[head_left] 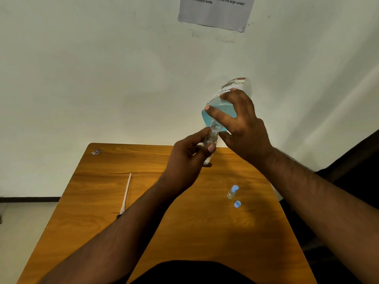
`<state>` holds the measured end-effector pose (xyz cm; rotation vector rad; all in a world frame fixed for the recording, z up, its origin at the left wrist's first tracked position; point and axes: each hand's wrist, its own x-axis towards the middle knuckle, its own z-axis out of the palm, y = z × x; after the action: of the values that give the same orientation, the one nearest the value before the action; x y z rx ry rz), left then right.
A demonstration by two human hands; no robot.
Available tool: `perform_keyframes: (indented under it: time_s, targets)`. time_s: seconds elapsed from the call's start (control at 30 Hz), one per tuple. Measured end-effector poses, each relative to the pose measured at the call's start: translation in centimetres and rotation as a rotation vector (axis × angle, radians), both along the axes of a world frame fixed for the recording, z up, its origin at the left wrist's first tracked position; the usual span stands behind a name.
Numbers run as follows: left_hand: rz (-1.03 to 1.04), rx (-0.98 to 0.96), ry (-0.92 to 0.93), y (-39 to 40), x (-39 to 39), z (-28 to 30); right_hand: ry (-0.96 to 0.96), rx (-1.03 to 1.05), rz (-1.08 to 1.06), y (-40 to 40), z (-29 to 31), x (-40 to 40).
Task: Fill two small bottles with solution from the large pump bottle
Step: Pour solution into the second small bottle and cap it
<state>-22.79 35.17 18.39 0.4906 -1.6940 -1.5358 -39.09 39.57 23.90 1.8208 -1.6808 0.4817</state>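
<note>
My right hand [240,124] grips the large clear bottle [218,108] of blue solution and tilts it neck-down. Its open mouth rests on the mouth of a small clear bottle [210,140], which my left hand [188,156] holds upright with its base on the wooden table [143,181]. Blue liquid is pooled at the large bottle's shoulder. A second small bottle [232,191] with a blue cap stands on the table to the right. A loose blue cap [237,204] lies just in front of it.
The pump's white tube [126,193] lies on the left part of the table. A small wrapper [96,152] sits at the far left corner. The table's back edge meets a white wall bearing a printed paper sheet [215,11].
</note>
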Motion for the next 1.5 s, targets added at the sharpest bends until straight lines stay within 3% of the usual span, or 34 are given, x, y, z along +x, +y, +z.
perform_keyframes:
  time_s: [0.63, 1.5]
  targets:
    - [-0.022, -0.001, 0.008, 0.11, -0.01, -0.14, -0.088, 0.01, 0.012, 0.4, -0.26, 0.05]
    - [-0.012, -0.009, -0.001, 0.16, -0.1, -0.43, -0.044, 0.003, 0.009, 0.33, -0.61, -0.26]
